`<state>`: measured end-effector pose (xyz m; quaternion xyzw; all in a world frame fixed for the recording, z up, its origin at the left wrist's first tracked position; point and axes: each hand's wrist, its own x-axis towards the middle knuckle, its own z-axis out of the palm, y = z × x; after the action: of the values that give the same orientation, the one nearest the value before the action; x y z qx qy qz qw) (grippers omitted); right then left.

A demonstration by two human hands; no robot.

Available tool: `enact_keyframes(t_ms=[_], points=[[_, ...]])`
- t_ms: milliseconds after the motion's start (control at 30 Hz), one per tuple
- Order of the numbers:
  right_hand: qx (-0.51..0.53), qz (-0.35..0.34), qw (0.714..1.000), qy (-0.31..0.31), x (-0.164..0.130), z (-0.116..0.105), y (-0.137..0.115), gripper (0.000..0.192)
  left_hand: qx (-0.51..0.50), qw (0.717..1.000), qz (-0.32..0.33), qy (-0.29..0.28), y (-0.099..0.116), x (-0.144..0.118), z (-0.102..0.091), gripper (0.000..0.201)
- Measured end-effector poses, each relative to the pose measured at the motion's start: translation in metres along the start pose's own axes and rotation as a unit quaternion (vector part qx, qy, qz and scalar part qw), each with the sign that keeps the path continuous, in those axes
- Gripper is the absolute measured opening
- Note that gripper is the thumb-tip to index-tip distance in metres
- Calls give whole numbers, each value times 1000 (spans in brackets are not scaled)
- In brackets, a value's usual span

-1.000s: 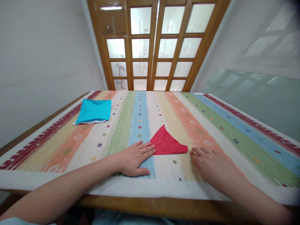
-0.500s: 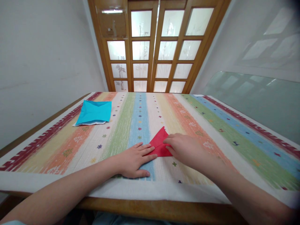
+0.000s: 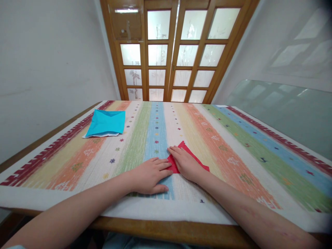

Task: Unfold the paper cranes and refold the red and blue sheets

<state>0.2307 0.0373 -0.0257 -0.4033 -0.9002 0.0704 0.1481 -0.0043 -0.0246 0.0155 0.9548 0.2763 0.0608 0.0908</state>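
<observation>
A folded piece of red paper (image 3: 196, 159) lies on the striped tablecloth near the table's front, its outline roughly triangular with a corner pointing away from me. My left hand (image 3: 153, 175) rests flat, fingers outstretched, with its fingertips on the paper's left corner. Across the middle of the paper lies my right hand (image 3: 184, 162), its fingers extended toward the upper left edge. That hand covers much of the red surface, so the folds beneath it are hidden.
Blue paper (image 3: 106, 122) with white sheets showing under it lies at the far left of the tablecloth (image 3: 135, 152). Beyond the table stand wooden doors with frosted panes (image 3: 169, 55). A pale glass-like panel (image 3: 282, 110) is along the right wall.
My right hand has moved left over the red paper, its fingers going from curled at the right part to stretched out. The paper's right corner now shows. My left hand stays in place.
</observation>
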Motion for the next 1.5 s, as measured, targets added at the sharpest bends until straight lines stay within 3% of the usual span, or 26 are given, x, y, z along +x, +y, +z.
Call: enact_keyframes(t_ms=[167, 367, 600, 767, 1000, 1267, 1500], points=[[-13, -7, 1000, 4, 0, -1, -1, 51, 60, 998, -1, 27, 9, -4, -19, 39], [-19, -9, 1000, 9, 1, 0, -1, 51, 80, 997, -15, 19, 16, -6, -26, 35], [-26, -10, 1000, 5, 0, -4, -4, 50, 73, 994, -82, -8, 17, -9, -30, 33], [-28, -11, 1000, 6, 1, -1, -2, 52, 53, 992, -111, 7, 7, -12, -26, 33], [-52, -27, 998, 17, 3, -1, -2, 50, 44, 983, -153, 91, -12, -13, -22, 27], [-39, -55, 997, 27, 3, -14, -11, 40, -14, 992, -92, 80, -10, -3, 0, 20], [-9, -112, 993, -22, 0, -37, -28, 24, -19, 992, -95, 86, -15, -4, -1, 21]])
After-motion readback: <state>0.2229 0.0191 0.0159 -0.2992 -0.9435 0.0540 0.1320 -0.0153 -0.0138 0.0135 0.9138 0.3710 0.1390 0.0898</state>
